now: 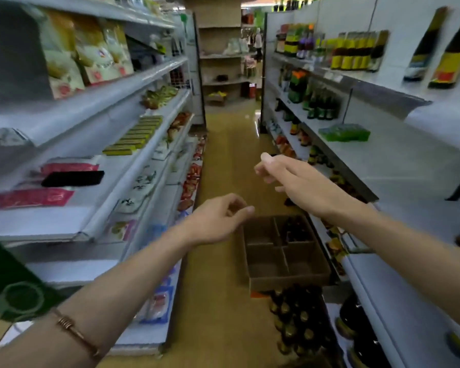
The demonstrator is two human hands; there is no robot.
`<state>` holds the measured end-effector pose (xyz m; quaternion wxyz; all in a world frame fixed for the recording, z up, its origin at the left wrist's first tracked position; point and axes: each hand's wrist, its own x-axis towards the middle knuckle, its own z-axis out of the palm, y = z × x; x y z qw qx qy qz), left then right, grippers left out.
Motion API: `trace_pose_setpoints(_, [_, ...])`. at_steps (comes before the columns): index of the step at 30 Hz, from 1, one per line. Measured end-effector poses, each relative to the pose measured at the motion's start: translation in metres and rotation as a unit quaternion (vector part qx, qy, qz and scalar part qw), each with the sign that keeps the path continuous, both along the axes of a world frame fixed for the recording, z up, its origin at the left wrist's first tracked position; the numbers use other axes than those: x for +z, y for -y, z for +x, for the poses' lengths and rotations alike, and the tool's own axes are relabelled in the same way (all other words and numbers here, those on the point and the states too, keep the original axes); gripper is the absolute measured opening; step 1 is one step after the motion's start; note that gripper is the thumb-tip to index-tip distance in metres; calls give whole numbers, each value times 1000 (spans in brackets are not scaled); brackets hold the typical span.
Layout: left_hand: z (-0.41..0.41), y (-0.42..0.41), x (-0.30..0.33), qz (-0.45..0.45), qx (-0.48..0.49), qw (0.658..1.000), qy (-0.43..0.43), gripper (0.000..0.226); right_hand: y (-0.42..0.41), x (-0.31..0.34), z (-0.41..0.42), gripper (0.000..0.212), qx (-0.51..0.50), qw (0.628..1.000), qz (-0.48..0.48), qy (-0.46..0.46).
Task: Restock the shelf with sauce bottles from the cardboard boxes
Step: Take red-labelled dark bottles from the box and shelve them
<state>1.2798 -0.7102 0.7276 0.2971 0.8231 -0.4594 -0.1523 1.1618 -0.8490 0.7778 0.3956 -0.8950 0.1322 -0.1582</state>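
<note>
Cardboard box with divider cells, on the tan aisle floor against the foot of the right-hand shelving; most cells appear empty, and dark sauce bottles show only in the far right cell. Nearer the camera, a second cluster of dark, gold-capped bottles stands packed together. Both hands hang in mid-air above the far end of the box and grasp nothing: left hand loosely curled, thumb and forefinger near each other; right hand with relaxed fingers, reaching forward and higher. Bare shelf surface lies to the right, beside a green multipack. Likely hazards: the tightly packed near bottles could knock together or topple if one is pulled out at an angle; a foot could strike the floor-level box or bottles in the narrow aisle; motion blur hides cap and label detail, so product matching cannot be confirmed.
</note>
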Motion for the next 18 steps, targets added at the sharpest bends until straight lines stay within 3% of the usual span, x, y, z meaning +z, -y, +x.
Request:
trace_pose_setpoints(9, [171,62,-22,4,-2,1000,1,21,54,-36,171,74,3,999,33,-23])
trace_pose_setpoints(16, [284,150,-27,53,-76,996,12,17,119,-40,253,84,-99,993,60,-15])
trace_pose_setpoints(18, [301,187,-29,56,-111,992,12,21,144,-45,261,78,-125,989,75,-19])
